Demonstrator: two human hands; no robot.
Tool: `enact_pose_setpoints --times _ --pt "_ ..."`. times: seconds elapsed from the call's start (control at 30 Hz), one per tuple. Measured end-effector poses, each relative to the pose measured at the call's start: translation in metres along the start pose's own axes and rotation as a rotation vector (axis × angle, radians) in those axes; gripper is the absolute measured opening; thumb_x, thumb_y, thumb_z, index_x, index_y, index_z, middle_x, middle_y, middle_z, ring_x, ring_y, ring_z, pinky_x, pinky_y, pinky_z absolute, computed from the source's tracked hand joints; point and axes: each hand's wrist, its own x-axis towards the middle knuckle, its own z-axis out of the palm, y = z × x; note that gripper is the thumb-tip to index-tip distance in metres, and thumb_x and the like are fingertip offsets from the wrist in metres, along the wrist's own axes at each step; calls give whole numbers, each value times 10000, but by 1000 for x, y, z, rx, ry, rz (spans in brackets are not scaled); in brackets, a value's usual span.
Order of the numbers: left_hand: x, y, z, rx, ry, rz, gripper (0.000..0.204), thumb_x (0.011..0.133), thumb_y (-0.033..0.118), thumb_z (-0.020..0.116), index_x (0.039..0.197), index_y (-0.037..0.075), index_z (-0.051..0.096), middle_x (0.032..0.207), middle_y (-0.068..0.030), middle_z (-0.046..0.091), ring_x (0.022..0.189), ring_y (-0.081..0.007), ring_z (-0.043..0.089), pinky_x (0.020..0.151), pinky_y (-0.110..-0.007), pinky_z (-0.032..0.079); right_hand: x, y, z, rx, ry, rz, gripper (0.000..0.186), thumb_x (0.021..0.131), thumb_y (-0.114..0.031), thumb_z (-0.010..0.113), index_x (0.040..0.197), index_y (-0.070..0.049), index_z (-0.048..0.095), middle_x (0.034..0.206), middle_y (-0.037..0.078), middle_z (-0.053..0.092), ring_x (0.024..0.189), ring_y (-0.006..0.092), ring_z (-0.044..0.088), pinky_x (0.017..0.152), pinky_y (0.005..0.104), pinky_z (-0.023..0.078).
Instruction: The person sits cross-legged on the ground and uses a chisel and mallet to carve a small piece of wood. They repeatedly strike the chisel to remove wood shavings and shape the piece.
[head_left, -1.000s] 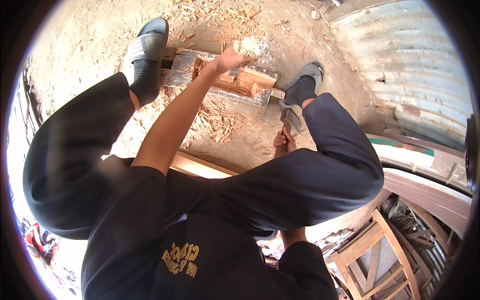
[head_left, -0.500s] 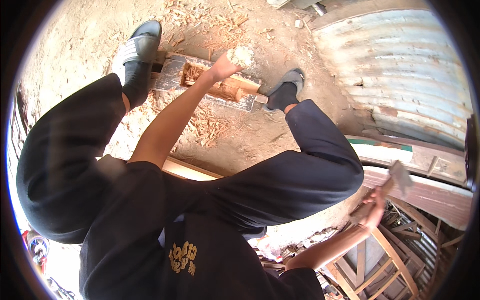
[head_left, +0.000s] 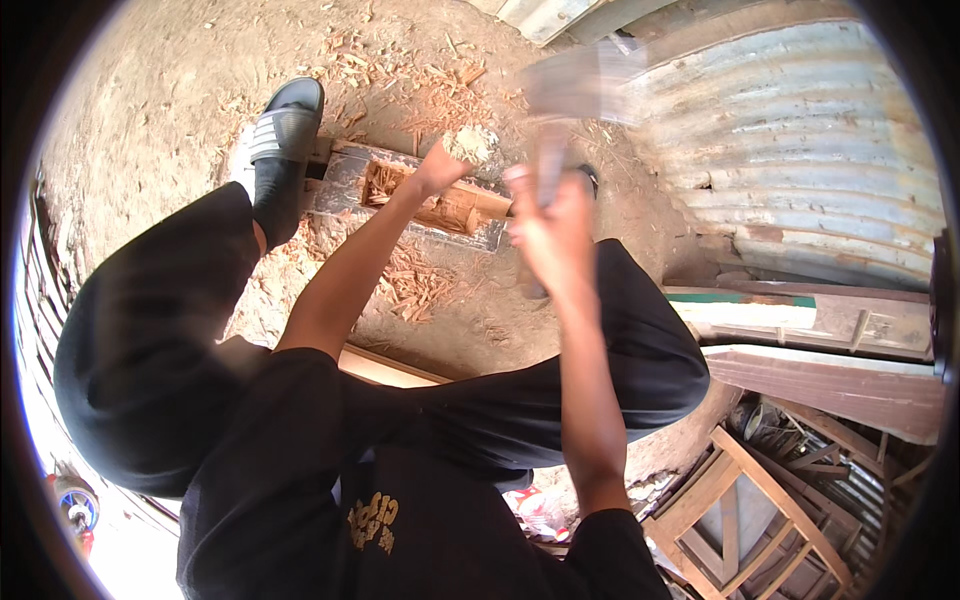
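l hand (head_left: pixel 437 172) grip's closed round the frayed-top tool (head_left: pixel 472 146), over the block (head_left: pixel 333 195) on the ground (head_left: pixel 480 325); yr r hand (head_left: pixel 556 228) clasps a blurred hafted tool (head_left: pixel 575 92). hollow (head_left: pixel 447 213) looks well dug, chips (head_left: pixel 382 186) inside; can't tell how much is left.

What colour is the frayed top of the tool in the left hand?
The frayed top is pale cream; it shows best in the head view.

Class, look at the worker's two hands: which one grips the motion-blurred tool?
The right hand: its fingers close around the blurred tool, whereas the left hand holds a pale, frayed-ended tool by the hollowed wooden block.
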Motion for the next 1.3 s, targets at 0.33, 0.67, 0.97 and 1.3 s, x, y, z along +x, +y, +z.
enact_pose_setpoints --times 0.33,0.67,0.97,1.3 --pt "-2 -2 -7 75 0 87 381 818 130 600 1178 40 512 1127 -82 594 1038 -202 548 926 -324 418 2 -59 -22 570 -131 63 222 904 -240 555 899 -29 486 657 33 522 468 105 503 416 256 440" --pt "0 7 -7 52 -75 132 486 762 193 675 1199 58 509 1156 -104 576 1074 -220 532 955 -335 397 4 14 43 17 -362 162 219 847 -198 607 823 -5 507 583 30 523 492 114 521 464 269 419" --pt "-2 0 -3 135 -11 24 399 819 154 615 1192 56 516 1177 -84 576 1075 -218 537 934 -319 412 -6 -70 -37 729 -277 173 197 838 -188 626 872 -19 530 679 39 554 494 101 516 445 251 447" --pt "-2 9 -1 116 -32 89 390 808 115 597 1186 54 521 1163 -83 585 1072 -210 538 933 -311 410 18 -20 12 220 308 -134 248 827 -173 595 629 -48 512 536 35 532 472 116 532 472 270 421"
